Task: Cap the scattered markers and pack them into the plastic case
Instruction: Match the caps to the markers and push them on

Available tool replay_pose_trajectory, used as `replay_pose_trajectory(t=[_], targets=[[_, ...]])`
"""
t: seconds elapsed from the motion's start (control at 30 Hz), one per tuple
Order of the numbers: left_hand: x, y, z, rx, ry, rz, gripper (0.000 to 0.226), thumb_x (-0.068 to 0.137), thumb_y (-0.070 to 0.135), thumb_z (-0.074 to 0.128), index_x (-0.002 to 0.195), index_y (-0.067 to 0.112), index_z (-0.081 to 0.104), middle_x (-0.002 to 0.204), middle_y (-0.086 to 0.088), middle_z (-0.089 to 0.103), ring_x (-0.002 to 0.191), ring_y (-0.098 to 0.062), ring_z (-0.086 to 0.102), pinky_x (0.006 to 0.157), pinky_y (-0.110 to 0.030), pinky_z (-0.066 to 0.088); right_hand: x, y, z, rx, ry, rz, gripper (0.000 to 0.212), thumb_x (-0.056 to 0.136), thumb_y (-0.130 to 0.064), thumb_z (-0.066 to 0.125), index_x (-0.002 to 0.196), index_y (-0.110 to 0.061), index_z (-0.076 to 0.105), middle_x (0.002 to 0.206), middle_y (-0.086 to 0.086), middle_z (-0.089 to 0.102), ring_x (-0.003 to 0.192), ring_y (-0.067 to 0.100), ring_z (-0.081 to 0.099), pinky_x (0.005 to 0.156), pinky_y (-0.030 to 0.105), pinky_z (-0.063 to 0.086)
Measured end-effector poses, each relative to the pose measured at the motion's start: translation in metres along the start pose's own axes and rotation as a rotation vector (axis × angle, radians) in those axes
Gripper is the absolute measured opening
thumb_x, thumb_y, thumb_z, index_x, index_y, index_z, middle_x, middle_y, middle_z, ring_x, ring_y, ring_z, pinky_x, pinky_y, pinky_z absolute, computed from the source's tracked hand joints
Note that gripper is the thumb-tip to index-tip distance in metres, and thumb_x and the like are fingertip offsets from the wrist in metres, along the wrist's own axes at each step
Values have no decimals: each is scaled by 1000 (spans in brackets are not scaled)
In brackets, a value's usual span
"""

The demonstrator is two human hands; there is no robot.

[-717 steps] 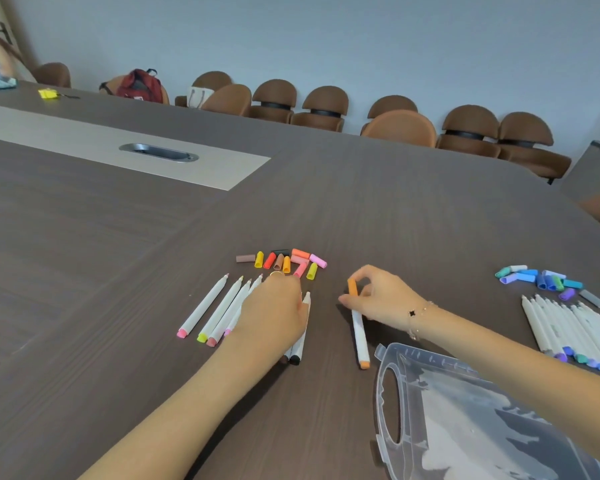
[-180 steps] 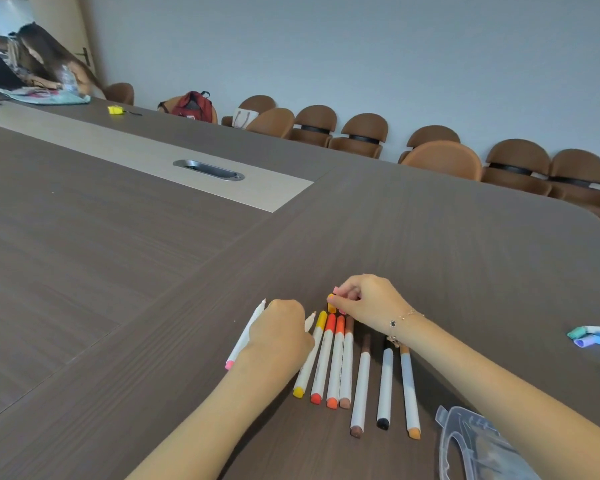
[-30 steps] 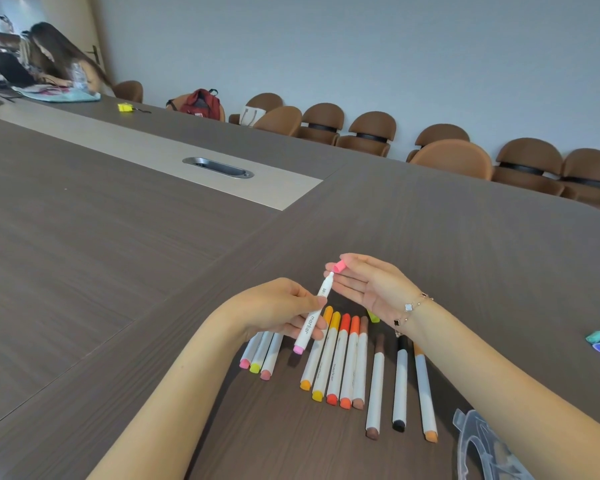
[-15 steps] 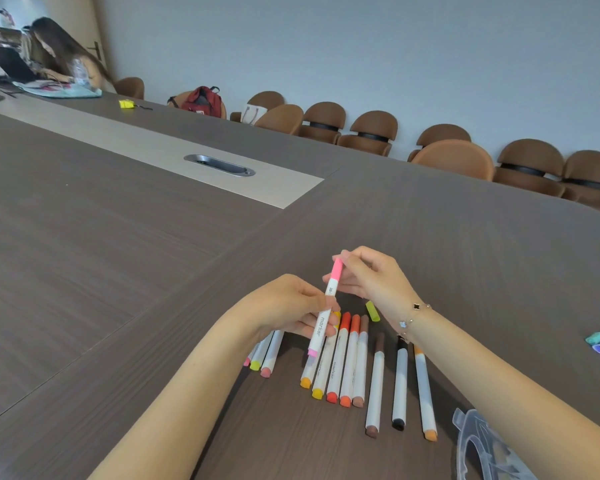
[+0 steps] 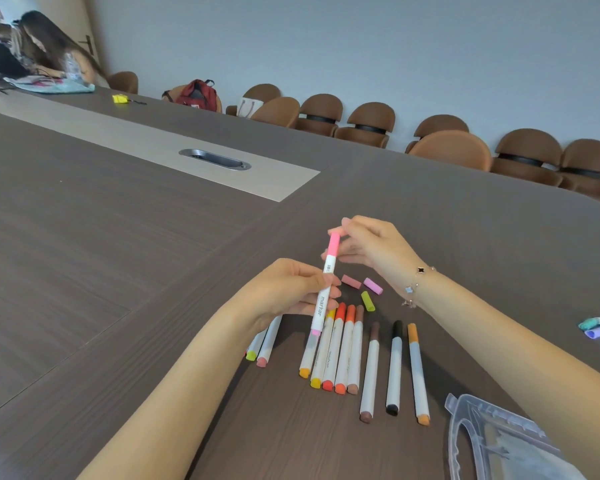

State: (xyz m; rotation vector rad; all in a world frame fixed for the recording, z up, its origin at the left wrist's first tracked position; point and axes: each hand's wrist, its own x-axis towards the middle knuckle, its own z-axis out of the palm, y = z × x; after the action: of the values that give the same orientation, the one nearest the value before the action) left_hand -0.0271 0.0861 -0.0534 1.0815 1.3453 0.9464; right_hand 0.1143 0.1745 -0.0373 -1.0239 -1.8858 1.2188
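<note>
Pink-capped white marker (image 5: 326, 284), printed "marker" along its barrel, stands nearly upright above the dark wood table (image 5: 118, 271), cap end up and tilted slightly away, pink tail down. Left hand (image 5: 284, 289) grips its barrel with curled fingers; right hand (image 5: 371, 249) pinches the pink cap. Beneath lie capped markers (image 5: 340, 344) in a row and three loose caps (image 5: 368, 299).

White marker (image 5: 324, 292), pink cap (image 5: 333, 244); dark, seemingly wood-grained table (image 5: 118, 271).
</note>
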Motion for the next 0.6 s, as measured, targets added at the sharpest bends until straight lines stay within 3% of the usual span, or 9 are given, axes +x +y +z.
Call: replay_pose_trajectory(t=[0.13, 0.4, 0.5, 0.6], targets=[[-1, 3, 5, 22, 17, -15, 20, 92, 15, 57, 106, 6, 69, 96, -7, 73, 80, -14, 71, 82, -30, 57, 2, 6, -2, -62, 26, -23, 26, 95, -27, 53, 91, -4, 65, 87, 3, 74, 83, 13, 72, 77, 19, 56], [-2, 4, 11, 17, -4, -96, 18, 93, 11, 57, 104, 3, 68, 94, -10, 71, 81, -17, 70, 85, -34, 56, 1, 25, 4, -136, 67, -18, 16, 88, -29, 63, 80, -15, 64, 90, 4, 71, 85, 19, 70, 78, 29, 58], [-3, 5, 2, 44, -62, -108, 19, 93, 12, 57, 104, 1, 68, 95, -12, 73, 85, -19, 71, 83, -32, 57, 1, 22, 5, -133, 15, 3, 20, 89, -31, 62, 84, -12, 63, 89, 3, 72, 84, 16, 70, 76, 25, 57], [-7, 6, -15, 162, -162, -150, 25, 92, 16, 59, 108, 0, 69, 99, -13, 73, 93, -22, 71, 86, -31, 56, -2, 22, 12, -139, -68, 36, 19, 90, -31, 61, 86, -12, 62, 88, -2, 72, 79, 5, 68, 62, 10, 50]])
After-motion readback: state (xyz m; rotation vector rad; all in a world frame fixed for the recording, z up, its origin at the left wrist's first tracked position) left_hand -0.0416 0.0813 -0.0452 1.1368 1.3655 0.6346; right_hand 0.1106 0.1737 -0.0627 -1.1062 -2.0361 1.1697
